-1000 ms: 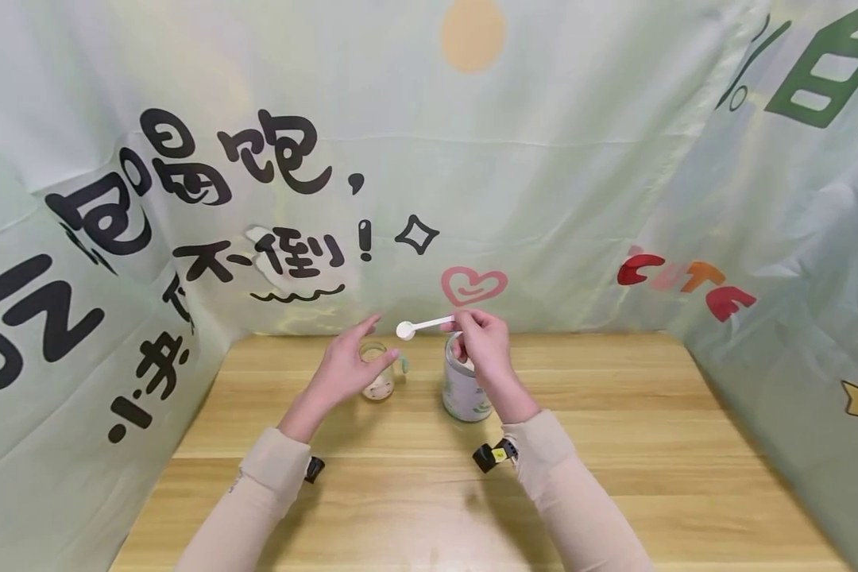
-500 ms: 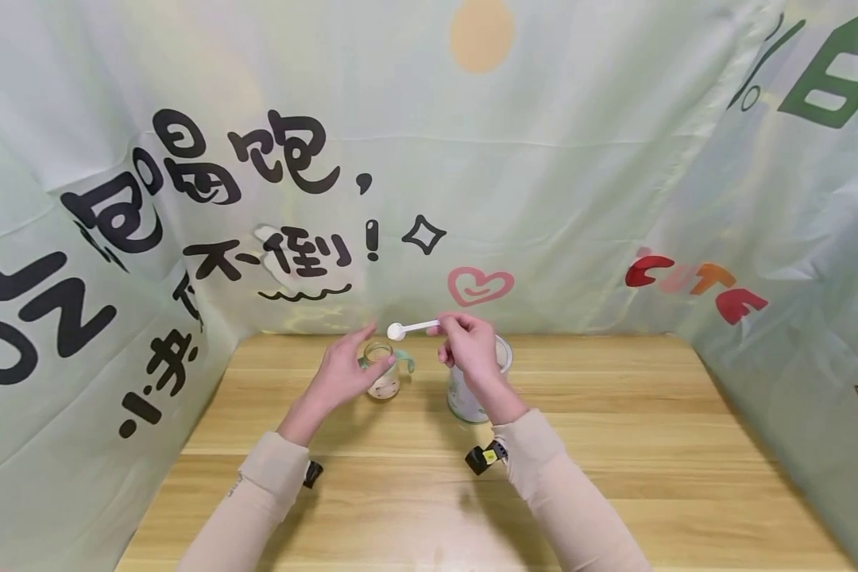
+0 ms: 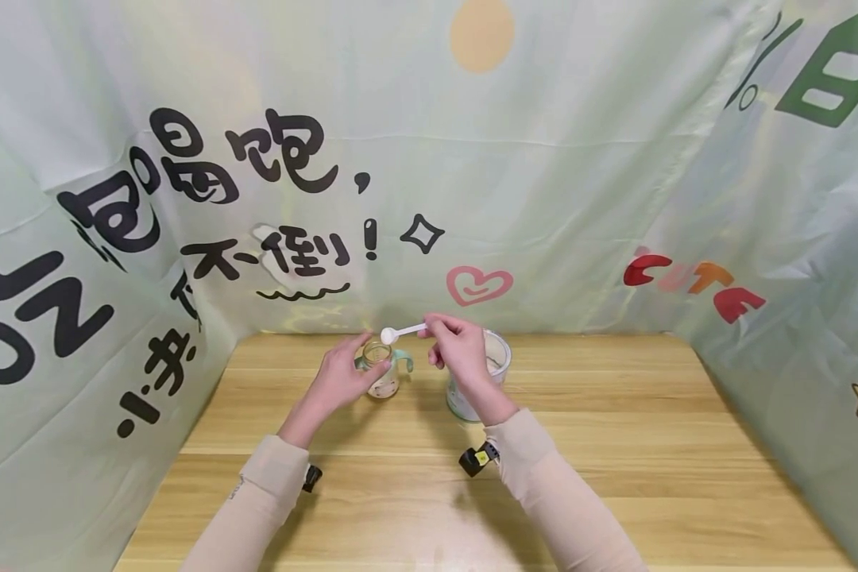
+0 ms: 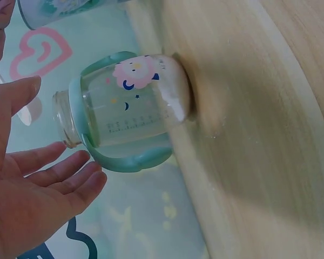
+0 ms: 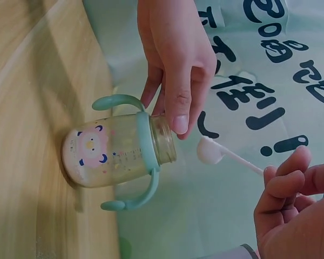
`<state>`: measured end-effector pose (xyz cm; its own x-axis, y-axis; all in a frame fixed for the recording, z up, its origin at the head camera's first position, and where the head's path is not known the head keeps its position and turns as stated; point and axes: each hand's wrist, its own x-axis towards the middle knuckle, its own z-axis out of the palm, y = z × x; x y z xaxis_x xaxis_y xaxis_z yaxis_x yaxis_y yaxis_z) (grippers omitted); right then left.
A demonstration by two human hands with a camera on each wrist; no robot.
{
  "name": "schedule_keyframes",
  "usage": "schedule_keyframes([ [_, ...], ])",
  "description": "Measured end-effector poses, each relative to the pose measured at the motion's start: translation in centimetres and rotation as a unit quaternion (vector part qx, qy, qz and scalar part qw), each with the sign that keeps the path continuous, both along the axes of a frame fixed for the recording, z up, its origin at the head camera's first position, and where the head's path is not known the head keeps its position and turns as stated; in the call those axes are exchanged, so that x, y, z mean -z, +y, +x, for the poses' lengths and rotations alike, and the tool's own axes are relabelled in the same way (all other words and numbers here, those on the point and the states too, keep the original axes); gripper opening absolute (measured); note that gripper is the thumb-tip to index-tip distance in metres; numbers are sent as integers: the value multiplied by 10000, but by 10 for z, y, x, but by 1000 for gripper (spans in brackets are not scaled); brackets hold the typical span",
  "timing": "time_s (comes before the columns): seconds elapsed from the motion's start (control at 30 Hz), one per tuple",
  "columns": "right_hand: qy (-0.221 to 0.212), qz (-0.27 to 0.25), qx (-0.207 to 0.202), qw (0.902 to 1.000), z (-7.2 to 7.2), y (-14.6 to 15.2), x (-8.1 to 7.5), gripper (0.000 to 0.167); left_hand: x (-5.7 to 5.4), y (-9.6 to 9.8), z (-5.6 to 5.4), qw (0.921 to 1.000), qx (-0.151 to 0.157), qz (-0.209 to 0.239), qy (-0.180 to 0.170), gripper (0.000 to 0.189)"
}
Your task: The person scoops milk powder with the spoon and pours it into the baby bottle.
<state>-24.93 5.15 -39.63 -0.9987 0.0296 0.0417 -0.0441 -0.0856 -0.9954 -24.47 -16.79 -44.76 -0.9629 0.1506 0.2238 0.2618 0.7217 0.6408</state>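
A clear baby bottle (image 3: 384, 388) with pale green handles stands uncapped on the table. White powder lies at its bottom in the left wrist view, under a printed cartoon animal (image 4: 135, 73). Around the bottle's neck, my left hand (image 3: 339, 373) is spread with relaxed fingers; the right wrist view shows the thumb beside the rim, and whether it touches is hard to tell. My right hand (image 3: 461, 353) pinches the handle of a white measuring scoop (image 3: 389, 335). White powder fills the scoop's bowl (image 5: 209, 150), which is just above the bottle's mouth.
Right of the bottle stands an open milk powder can (image 3: 461, 403), partly behind my right hand and wrist. A printed cloth (image 3: 558, 199) hangs close behind the wooden table (image 3: 615, 445). Some white specks lie on the tabletop near the bottle.
My right hand has carried the filled scoop leftward from above the can to over the bottle's mouth. The left hand has stayed beside the bottle's neck.
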Motion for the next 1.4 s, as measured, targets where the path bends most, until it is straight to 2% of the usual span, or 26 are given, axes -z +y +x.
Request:
schedule_keyframes([
  [0.33, 79, 193, -230, 9995, 1, -5, 3, 26, 7, -2, -1, 9997, 38, 72, 233, 70],
  [0.57, 75, 361, -213, 9991, 2, -5, 4, 26, 9, -2, 0, 9999, -45, 32, 98, 72],
  [0.83, 111, 700, -240, 9972, 3, -6, 4, 26, 14, -1, -1, 9998, -97, -45, 142, 69],
  [1.0, 188, 840, -375, 9956, 4, -6, 4, 24, 16, -1, -2, 9999, -117, 23, 83, 65],
  [1.13, 262, 893, -493, 9944, 6, -6, 5, 24, 16, -2, -2, 9998, -184, -33, -33, 66],
  [1.4, 343, 993, -475, 9933, 6, -7, 8, 24, 15, -1, -1, 9995, -206, -79, -206, 68],
])
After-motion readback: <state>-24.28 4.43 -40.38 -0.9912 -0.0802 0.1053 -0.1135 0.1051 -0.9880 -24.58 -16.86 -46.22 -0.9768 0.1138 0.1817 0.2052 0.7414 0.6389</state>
